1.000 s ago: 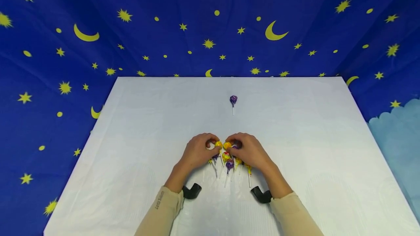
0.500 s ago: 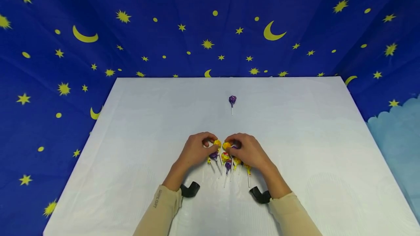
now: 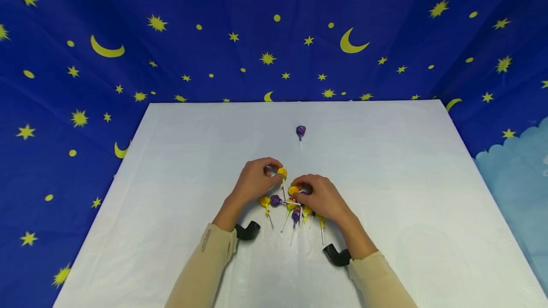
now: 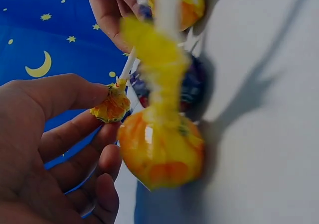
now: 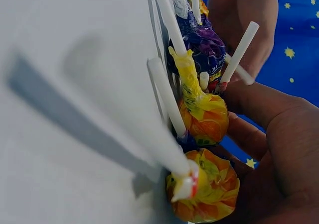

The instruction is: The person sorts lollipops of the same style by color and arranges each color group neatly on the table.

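Observation:
In the head view my left hand pinches a yellow lollipop by its wrapped head, its stick pointing toward me. The left wrist view shows thumb and fingertips on that lollipop's head. My right hand is curled at the right of the pile, thumb and finger on a yellow-orange lollipop. Between and below the hands lie a purple lollipop, its stick sideways, another purple lollipop and several yellow ones. Part of the pile is hidden under the right hand.
A lone purple lollipop lies farther back on the white table. Black bent pieces stick out at both wrists. A blue cloth with yellow stars and moons hangs behind the table.
My left hand has moved away from me with the yellow lollipop. One purple lollipop has swung sideways, and a yellow one on the left is uncovered. My right hand has barely moved.

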`<move>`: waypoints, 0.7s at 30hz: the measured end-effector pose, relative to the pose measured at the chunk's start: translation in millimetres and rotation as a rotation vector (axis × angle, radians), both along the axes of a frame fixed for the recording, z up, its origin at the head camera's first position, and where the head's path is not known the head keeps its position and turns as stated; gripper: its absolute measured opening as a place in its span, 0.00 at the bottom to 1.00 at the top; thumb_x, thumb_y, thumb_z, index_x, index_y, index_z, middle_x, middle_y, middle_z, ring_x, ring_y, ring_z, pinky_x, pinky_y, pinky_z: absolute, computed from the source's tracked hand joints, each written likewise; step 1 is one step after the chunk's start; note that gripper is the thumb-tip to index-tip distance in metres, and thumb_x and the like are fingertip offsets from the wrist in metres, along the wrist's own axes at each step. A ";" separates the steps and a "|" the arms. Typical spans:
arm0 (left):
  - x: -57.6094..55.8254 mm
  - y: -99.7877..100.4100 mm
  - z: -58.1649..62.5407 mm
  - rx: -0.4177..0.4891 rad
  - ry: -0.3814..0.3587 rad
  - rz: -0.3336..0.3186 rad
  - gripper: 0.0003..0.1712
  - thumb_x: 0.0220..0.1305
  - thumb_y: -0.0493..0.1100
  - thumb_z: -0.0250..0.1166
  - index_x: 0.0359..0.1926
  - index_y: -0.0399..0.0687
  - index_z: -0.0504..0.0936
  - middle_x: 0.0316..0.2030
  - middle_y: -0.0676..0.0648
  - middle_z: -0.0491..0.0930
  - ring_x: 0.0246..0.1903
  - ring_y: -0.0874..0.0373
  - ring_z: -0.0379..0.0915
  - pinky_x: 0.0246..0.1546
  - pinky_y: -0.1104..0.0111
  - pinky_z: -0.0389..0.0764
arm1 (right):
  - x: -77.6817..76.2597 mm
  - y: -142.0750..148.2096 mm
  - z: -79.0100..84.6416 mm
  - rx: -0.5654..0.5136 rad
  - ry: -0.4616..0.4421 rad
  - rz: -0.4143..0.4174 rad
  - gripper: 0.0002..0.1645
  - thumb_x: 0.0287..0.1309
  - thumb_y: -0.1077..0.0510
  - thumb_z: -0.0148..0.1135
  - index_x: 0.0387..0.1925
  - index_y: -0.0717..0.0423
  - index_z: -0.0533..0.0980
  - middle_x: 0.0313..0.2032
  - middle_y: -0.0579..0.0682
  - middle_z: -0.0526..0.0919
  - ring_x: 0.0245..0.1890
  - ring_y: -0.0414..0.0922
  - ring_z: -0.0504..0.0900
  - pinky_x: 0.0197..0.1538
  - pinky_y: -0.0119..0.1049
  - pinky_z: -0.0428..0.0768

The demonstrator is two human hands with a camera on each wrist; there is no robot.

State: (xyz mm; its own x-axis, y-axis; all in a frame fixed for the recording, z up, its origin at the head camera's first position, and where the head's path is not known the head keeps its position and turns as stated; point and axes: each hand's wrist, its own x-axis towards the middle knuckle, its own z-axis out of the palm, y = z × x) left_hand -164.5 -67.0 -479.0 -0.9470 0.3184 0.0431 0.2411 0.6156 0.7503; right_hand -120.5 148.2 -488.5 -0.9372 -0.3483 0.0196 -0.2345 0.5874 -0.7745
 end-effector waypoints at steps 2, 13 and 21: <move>-5.1 3.8 1.2 -0.003 0.013 -0.003 0.11 0.59 0.48 0.69 0.43 0.54 0.84 0.34 0.56 0.80 0.27 0.63 0.72 0.29 0.65 0.73 | -0.2 0.0 -0.9 -0.002 -0.002 0.000 0.11 0.56 0.55 0.68 0.42 0.44 0.83 0.38 0.39 0.81 0.33 0.37 0.77 0.40 0.39 0.74; -30.1 23.2 -1.4 0.032 -0.032 -0.044 0.11 0.58 0.48 0.70 0.42 0.55 0.86 0.34 0.57 0.81 0.27 0.61 0.73 0.28 0.66 0.74 | 0.1 -0.2 -0.9 0.036 0.009 -0.016 0.14 0.55 0.53 0.68 0.44 0.48 0.82 0.38 0.40 0.81 0.33 0.37 0.77 0.40 0.38 0.74; -42.9 30.9 -0.5 0.057 -0.048 -0.061 0.11 0.58 0.49 0.70 0.42 0.55 0.86 0.35 0.56 0.82 0.31 0.60 0.74 0.33 0.66 0.75 | 0.9 -2.9 1.5 0.051 -0.006 -0.046 0.14 0.53 0.53 0.70 0.43 0.48 0.82 0.36 0.40 0.80 0.32 0.39 0.76 0.39 0.39 0.73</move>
State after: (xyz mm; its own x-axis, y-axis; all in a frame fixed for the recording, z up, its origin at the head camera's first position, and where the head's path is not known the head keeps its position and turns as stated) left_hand -207.5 -36.1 -479.5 -0.9272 0.3741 0.0181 0.2402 0.5567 0.7952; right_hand -119.6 145.3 -487.0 -0.9523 -0.3052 -0.0027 -0.2019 0.6364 -0.7445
